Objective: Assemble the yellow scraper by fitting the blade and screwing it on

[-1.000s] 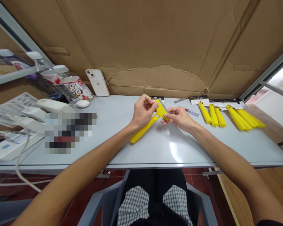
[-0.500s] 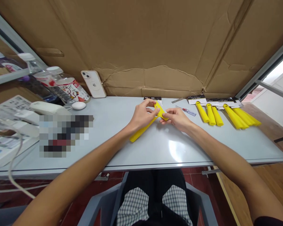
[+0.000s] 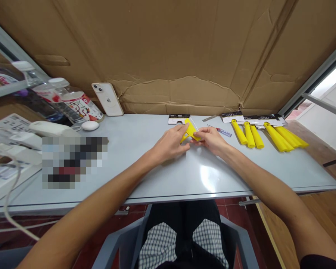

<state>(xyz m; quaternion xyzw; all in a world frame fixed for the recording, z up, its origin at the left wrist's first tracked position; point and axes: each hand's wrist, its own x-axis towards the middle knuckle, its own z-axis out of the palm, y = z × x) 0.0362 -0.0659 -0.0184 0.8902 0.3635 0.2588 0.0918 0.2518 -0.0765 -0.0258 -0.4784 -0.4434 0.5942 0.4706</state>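
A yellow plastic scraper [image 3: 190, 129] is between my two hands over the desk, its wide head pointing away from me. My left hand [image 3: 172, 142] lies over its near left part, fingers curled against the head, so the handle is hidden beneath it. With thumb and fingers, my right hand [image 3: 210, 139] pinches the right corner of the head. A thin pale strip, perhaps a blade, shows along the head's upper right edge. Just beyond sits a black-and-white packaging card [image 3: 178, 118]. A screwdriver with a clear handle [image 3: 224, 132] lies past my right hand, near a flat metal blade [image 3: 210, 118].
Several yellow handles [image 3: 280, 138] with packaging cards lie along the desk's right side. A phone [image 3: 108, 99] leans on the cardboard at the back. Bottles [image 3: 81, 104], a white mouse [image 3: 90, 126], a power strip, cables and a blurred patch take up the left.
My left hand has come down from the head's top to cover the handle. The pale strip on the head's edge now shows. My right hand keeps its pinch.
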